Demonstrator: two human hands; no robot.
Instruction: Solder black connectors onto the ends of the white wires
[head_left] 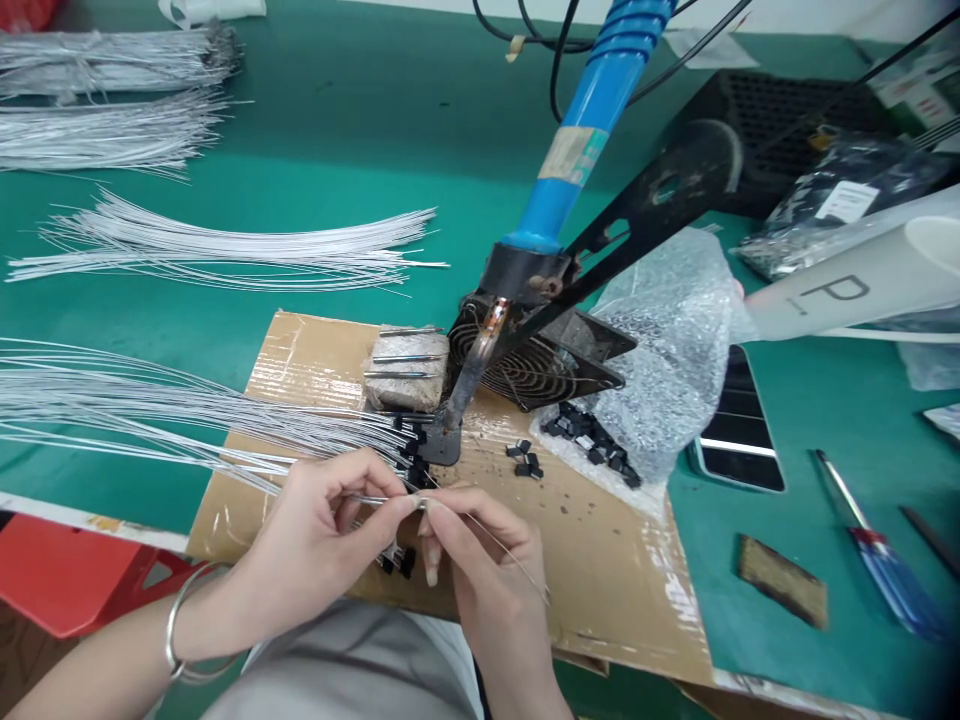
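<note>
Over the cardboard [600, 560], my left hand [315, 530] pinches a thin wire [225, 462] and my right hand [487, 570] pinches solder [510, 555] at its tip; several capped wires [409, 440] look finished, many bare ones [225, 245] remain

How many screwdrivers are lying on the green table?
1: a screwdriver with a clear blue and red handle lies at the right edge of the green table, beside the black phone. A dark tip further right may be another tool, mostly hidden.
</note>
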